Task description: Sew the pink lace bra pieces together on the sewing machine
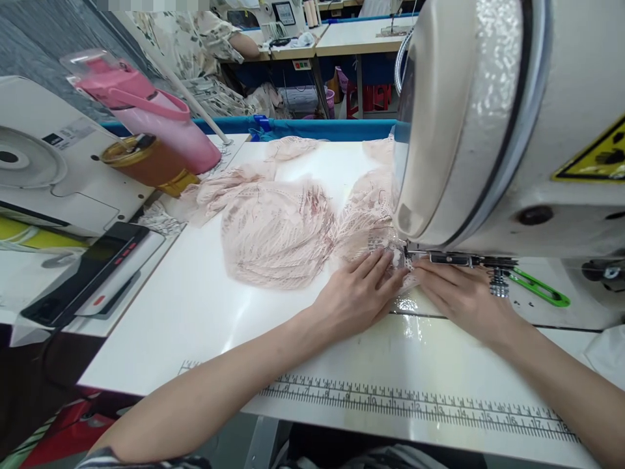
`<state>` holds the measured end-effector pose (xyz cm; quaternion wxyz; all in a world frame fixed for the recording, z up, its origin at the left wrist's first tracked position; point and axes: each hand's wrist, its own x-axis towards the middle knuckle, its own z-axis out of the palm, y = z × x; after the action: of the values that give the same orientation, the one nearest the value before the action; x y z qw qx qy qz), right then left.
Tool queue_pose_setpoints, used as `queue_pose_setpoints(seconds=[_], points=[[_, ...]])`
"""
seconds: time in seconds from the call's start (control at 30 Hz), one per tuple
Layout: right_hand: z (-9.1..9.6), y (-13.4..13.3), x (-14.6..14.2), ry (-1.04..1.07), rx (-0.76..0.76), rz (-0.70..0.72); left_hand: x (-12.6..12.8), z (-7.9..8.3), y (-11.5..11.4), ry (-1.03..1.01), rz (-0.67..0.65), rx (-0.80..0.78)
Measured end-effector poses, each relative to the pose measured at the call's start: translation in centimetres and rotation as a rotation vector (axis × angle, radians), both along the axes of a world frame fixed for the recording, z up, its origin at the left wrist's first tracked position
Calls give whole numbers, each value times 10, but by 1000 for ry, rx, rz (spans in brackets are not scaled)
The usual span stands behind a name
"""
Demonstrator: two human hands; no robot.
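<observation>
Pale pink lace fabric (280, 234) lies bunched across the sewing table, with one part running under the sewing machine's head (454, 130). My left hand (361, 286) rests flat on the lace just left of the presser foot (406, 253), its fingers stretched forward. On the other side of the needle area, my right hand (463, 293) has its fingers together at the edge of the lace, partly beneath the machine's metal attachment. Its fingertips meet the fabric close to the left fingertips. The needle point itself is too small to make out.
Green thread snips (540, 288) lie right of my right hand. A printed ruler (390, 404) runs along the table's front edge. At left stand a pink bottle (156, 117), an amber cup (146, 159) and a black device (92, 273). Another person (195, 45) sits beyond.
</observation>
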<state>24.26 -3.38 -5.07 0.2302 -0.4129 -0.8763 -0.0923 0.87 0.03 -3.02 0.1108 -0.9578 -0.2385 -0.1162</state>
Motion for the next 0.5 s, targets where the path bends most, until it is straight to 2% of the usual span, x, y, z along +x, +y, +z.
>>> queue_pose_setpoints(seconds=[0.4, 0.5], points=[[-1, 1, 2, -37, 19, -49, 4, 0, 5, -15, 62, -31], [-1, 1, 1, -38, 15, -40, 3, -2, 6, -59, -24, 25]])
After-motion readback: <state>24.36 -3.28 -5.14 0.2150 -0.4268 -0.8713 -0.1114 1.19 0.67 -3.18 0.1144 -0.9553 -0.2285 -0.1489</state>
